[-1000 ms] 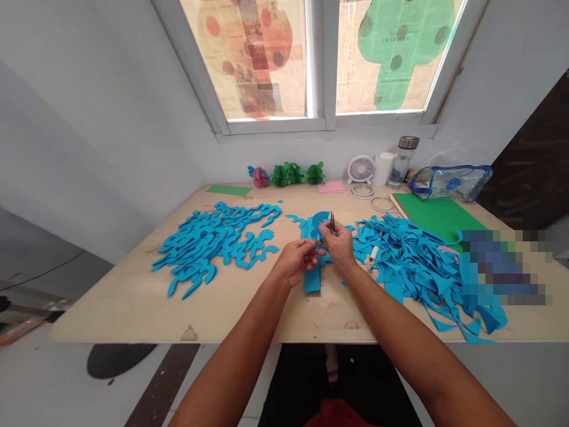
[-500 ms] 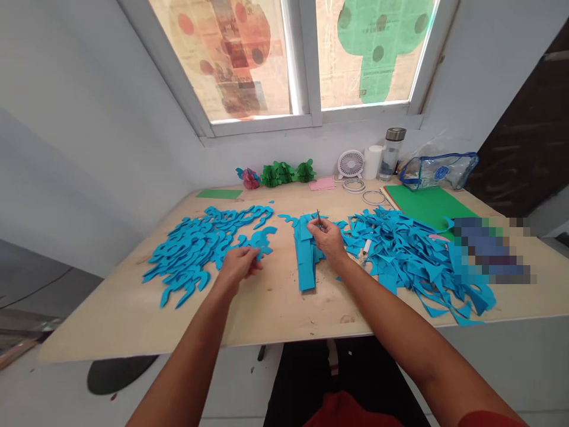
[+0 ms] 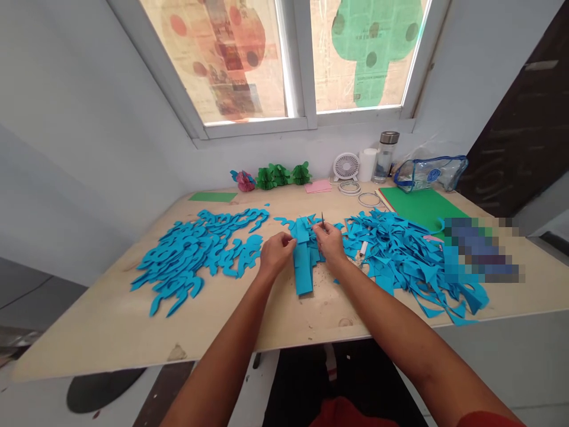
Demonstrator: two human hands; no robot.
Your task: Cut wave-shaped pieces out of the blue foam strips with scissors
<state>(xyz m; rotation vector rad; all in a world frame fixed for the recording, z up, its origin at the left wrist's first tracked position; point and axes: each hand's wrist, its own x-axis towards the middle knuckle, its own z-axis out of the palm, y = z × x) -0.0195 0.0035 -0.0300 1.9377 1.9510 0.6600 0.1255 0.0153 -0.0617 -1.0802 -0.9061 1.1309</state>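
My right hand (image 3: 329,242) is closed round a small pair of scissors (image 3: 322,219), its dark blades pointing up and away; the handles are hidden by the fingers. My left hand (image 3: 278,254) pinches the left edge of a folded blue paper piece (image 3: 302,231). Below it, longer blue paper strips (image 3: 304,276) lie stacked on the table between both hands. To the left of my left hand spreads a pile of wavy blue paper cutouts (image 3: 178,252). On the right lies a heap of blue paper scraps (image 3: 395,249).
Along the wall stand paper flowers (image 3: 279,175), a small white fan (image 3: 345,168), a glass bottle (image 3: 384,157) and a clear zip bag (image 3: 430,173). Rolls of tape (image 3: 349,188) and green sheets (image 3: 424,204) lie before them. A white marker-like stick (image 3: 363,249) rests by the scraps.
My left hand has moved right, from the cutout pile to the blue paper in the middle. A blue cutout near its fingers now lies with the left pile. The right hand stays on the scissors.
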